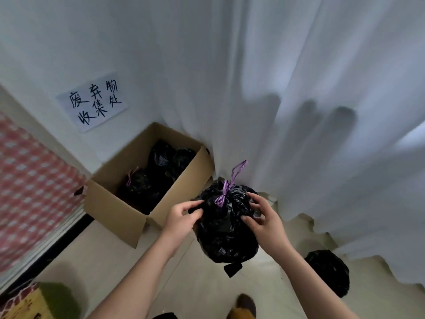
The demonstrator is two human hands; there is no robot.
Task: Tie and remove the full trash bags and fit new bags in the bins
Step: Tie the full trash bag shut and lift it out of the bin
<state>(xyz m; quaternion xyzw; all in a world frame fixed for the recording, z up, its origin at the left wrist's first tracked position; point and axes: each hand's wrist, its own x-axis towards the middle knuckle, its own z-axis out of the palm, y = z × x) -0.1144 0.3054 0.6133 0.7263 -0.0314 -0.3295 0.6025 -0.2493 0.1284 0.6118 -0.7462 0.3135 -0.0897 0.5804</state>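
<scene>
Head view: a full black plastic trash bag (pixel 226 229), tied with a purple drawstring (pixel 226 189), hangs upright between both hands. The left hand (pixel 181 218) pinches it at nine o'clock, the right hand (pixel 264 221) at three. The open brown cardboard box (pixel 119 210) of tied bags lies at ten o'clock, nearer the left hand.

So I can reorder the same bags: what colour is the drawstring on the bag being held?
Purple drawstring on the black bag, clearest in the head view.
</scene>
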